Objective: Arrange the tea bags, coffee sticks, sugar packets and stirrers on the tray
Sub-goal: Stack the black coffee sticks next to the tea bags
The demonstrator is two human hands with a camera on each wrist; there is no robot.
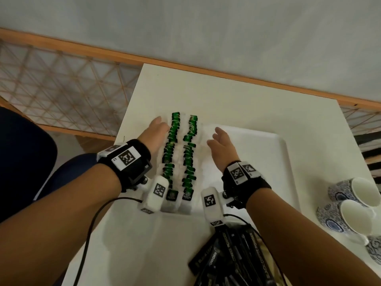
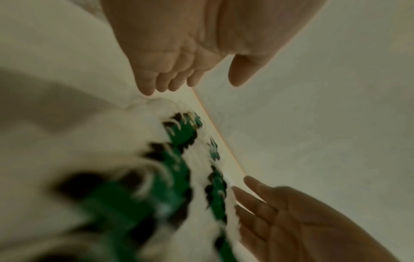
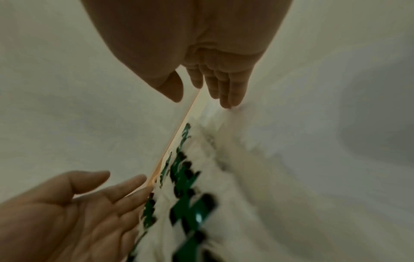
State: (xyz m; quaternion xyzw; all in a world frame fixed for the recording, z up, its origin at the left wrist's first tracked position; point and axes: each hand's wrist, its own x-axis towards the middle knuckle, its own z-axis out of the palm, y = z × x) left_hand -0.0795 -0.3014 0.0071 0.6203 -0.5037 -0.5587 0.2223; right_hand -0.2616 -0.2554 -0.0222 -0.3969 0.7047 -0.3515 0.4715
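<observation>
Now the table (image 1: 237, 96) is bearing everything, the largest thing in the head view. On it the tray (image 1: 274, 153) is lying toward three o'clock, its near part running under both wrists. Two rows of tea bags (image 1: 180, 153) with green tags are standing packed at the middle, running from six toward twelve o'clock. The left hand (image 1: 153, 134) is lying at nine o'clock of the rows, fingers straight and together, palm facing the bags, just beside them; touching or not, I cannot tell. The right hand (image 1: 221, 145) is standing at three o'clock of them, fingers straight, thumb spread, holding nothing. Coffee sticks (image 1: 233, 256), black, are lying heaped at six o'clock. Cups (image 1: 350, 203) are sitting at four o'clock, well apart from the hands.
</observation>
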